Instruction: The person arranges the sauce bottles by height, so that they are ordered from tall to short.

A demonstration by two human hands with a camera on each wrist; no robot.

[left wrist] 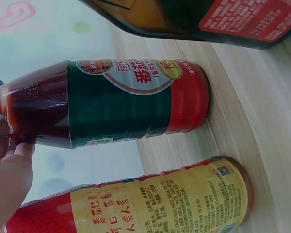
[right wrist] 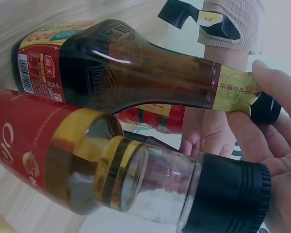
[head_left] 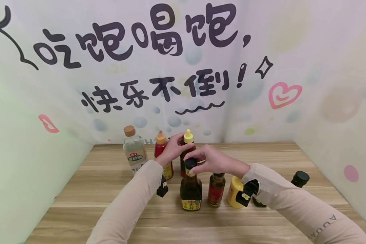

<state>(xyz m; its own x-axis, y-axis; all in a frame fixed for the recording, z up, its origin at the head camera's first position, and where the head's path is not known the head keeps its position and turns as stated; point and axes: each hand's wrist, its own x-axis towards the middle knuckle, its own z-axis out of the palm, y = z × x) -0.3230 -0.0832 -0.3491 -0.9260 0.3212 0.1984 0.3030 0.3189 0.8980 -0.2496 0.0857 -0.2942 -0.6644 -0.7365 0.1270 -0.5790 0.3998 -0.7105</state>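
Toward the back of the table, my left hand point(head_left: 175, 148) grips the neck of a ketchup bottle point(left wrist: 119, 104) with a yellow nozzle cap point(head_left: 188, 136). That bottle stands upright, its body partly hidden in the head view. In front of it is a tall dark soy sauce bottle point(head_left: 190, 189) with a black cap and yellow-red label. My right hand point(head_left: 215, 159) pinches this bottle at its cap and upper neck, thumb on one side and fingers on the other. Left of the ketchup stands a red squeeze bottle point(head_left: 168, 171) with an orange cap, close to my left wrist.
A clear vinegar bottle point(head_left: 135, 149) stands at the far left. To the right of the soy sauce are a small red-labelled glass bottle point(head_left: 216, 193), a yellow container point(head_left: 235, 195) and a black-capped bottle point(head_left: 301, 178), partly behind my right sleeve. A printed cloth point(head_left: 170, 125) hangs behind the wooden table point(head_left: 109, 193).
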